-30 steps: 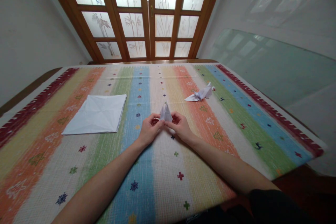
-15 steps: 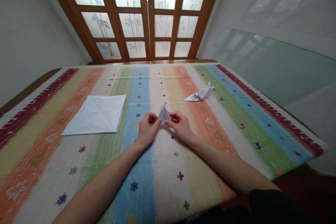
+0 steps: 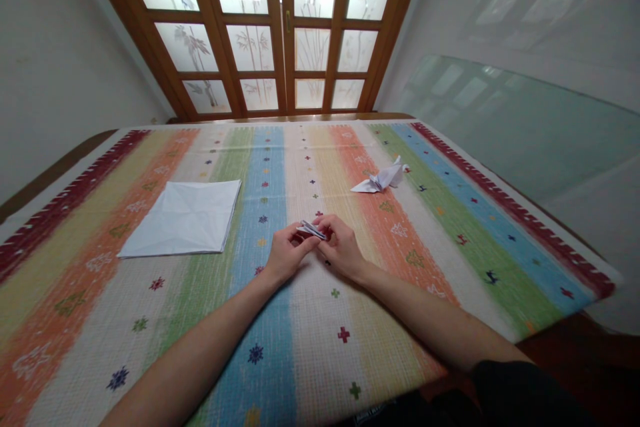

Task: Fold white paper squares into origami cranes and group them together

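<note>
A small folded piece of white paper (image 3: 311, 230) is pinched between both my hands over the middle of the striped tablecloth (image 3: 90, 293). My left hand (image 3: 286, 255) grips its left end with closed fingers. My right hand (image 3: 341, 247) holds its right end, fingers curled over it. The paper lies nearly flat and is partly hidden by my fingers.
A stack of flat white paper sheets (image 3: 184, 217) lies to the left. A finished white paper crane (image 3: 381, 178) sits at the right, farther back. A wooden framed window (image 3: 280, 27) stands behind the table, and a glass panel (image 3: 515, 127) leans at the right.
The folded paper stood upright between my fingertips before; now it is tipped down nearly flat and my hands have closed in over it.
</note>
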Tool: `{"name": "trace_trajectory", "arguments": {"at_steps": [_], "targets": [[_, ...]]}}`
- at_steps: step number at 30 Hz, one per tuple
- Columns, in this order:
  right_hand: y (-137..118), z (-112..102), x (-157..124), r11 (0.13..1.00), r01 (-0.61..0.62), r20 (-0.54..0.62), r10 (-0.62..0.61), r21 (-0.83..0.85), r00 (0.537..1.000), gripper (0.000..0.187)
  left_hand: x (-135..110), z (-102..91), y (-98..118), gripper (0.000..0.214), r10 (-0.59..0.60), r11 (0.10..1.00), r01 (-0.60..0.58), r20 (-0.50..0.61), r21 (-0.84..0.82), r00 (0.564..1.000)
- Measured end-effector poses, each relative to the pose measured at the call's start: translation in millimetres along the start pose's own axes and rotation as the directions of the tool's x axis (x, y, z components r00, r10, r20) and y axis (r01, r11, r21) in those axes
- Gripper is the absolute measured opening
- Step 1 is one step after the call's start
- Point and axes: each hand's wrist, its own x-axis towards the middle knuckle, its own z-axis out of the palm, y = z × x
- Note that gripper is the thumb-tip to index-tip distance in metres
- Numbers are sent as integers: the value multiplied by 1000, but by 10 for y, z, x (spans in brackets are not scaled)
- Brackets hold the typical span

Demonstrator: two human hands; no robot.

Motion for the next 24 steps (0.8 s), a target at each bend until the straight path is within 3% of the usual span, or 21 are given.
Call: {"name": "trace_trajectory", "arguments": {"at_steps": [8,16,20,24], "targets": [[29,13,9,997,66,49,-68,45,996,27,7,-39,-14,56,83,995,-81,22,-56,996],[2,-18,17,992,76,94,-86,104,992,18,-4,-43,54,34,63,996,-64,28,54,998],[-9,-29,8,988,-11,135,-11,155,991,32,-15,-35,106,24,93,988,-95,20,125,995],[-25,-13,-7,972,-77,169,40,222,985,29,-21,-20,94,21,129,977,-125,-9,175,992]]}}
